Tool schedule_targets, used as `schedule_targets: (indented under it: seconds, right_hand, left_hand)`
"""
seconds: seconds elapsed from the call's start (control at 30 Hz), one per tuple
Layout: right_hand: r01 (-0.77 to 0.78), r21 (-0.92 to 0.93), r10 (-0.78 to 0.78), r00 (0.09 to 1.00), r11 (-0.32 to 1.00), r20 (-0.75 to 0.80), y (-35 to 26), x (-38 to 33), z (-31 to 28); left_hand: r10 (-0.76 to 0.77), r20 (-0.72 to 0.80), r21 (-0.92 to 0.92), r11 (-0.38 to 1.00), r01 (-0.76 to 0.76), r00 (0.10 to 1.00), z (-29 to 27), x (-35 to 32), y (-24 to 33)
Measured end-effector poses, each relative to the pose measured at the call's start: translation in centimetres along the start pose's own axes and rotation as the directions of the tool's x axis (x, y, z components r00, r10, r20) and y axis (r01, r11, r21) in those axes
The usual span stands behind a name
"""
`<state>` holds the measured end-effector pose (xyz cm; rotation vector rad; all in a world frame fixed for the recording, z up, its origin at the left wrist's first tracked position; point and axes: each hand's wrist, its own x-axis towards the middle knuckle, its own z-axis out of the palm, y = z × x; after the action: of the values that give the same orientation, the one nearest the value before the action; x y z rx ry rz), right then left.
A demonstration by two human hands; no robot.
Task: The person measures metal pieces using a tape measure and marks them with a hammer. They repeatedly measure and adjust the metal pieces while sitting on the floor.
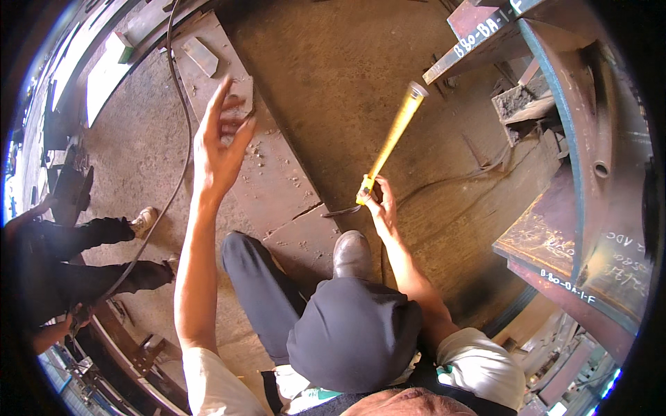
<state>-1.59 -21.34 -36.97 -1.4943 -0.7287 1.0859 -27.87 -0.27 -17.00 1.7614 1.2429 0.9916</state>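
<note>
My right hand (379, 198) is closed around a yellow tape measure (363, 188). Its yellow blade (398, 128) is drawn out and slants up to the right, the end tab close to the corner of a marked steel beam (458, 59) but seemingly apart from it. Raised over a long steel plate, my left hand (220, 149) holds nothing that shows; its fingers are apart and a little blurred. A small flat steel piece (200, 57) lies on the plate beyond that hand.
The rusty steel plate (270, 173) runs along the floor, with crumbs of debris on it. A dark cable (182, 139) crosses at left, near another person's legs (104, 239). Large curved steelwork (565, 111) stands at right, its lower plate (541, 236) jutting inward. Scrap (524, 104) lies beside it.
</note>
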Motion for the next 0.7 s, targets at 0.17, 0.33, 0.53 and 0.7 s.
schedule_targets:
  seconds: [0.17, 0.33, 0.53, 0.7]
  right_hand:
    - [0.177, -0.042, -0.182, 0.962, 0.983, -0.201, -1.9, 3.1, -0.6]
    - [0.312, -0.032, -0.309, 0.913, 0.950, -0.265, -6.1, 9.0, -1.4]
    - [0.372, -0.063, -0.376, 0.896, 0.926, -0.236, -8.0, 11.4, -1.5]
    - [0.386, -0.026, -0.380, 0.893, 0.922, -0.243, -7.9, 12.5, -1.6]
  left_hand:
    - [-0.318, -0.093, -0.186, 0.937, 0.297, 0.944, 1.0, -10.7, -13.8]
    - [-0.638, -0.155, -0.312, 0.756, 0.576, 0.754, 2.4, -19.7, -20.6]
    - [-0.633, -0.283, -0.371, 0.765, 0.526, 0.721, 0.3, -19.0, -21.4]
    - [-0.697, -0.293, -0.437, 0.706, 0.557, 0.654, -0.1, -18.5, -21.2]
